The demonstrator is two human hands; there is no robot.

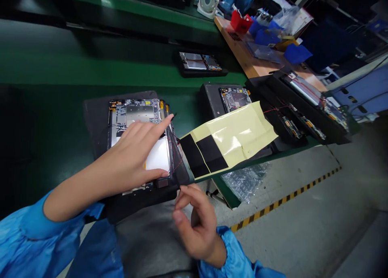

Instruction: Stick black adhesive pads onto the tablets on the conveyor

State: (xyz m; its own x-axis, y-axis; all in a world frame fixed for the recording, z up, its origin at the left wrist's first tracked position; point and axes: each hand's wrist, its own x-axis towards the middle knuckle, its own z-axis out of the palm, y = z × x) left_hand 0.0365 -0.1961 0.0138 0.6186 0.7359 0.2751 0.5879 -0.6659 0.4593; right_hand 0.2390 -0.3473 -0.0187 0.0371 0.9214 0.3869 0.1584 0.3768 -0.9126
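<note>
My left hand (pixel 136 150) lies over an opened tablet (pixel 140 113) with a bare circuit board and a silvery-white battery (pixel 158 155). Its thumb and index finger are spread, and a small black piece (pixel 173 117) shows at the index fingertip. Thin red wires run along the tablet's right edge. Below the tablet's near right corner, my right hand (pixel 197 221) is curled in a pinch; whatever is between its fingertips cannot be made out. A pale yellow backing sheet (pixel 239 134) carrying black adhesive pieces (pixel 212 152) lies right of the tablet.
Another opened tablet (pixel 235 98) sits on a black foam block, partly behind the yellow sheet. One more device (pixel 200 62) lies farther back on the green bench (pixel 45 108). At right are several boards on black trays (pixel 315 96), a wooden table with bins (pixel 242 23), and a white fan (pixel 208 2).
</note>
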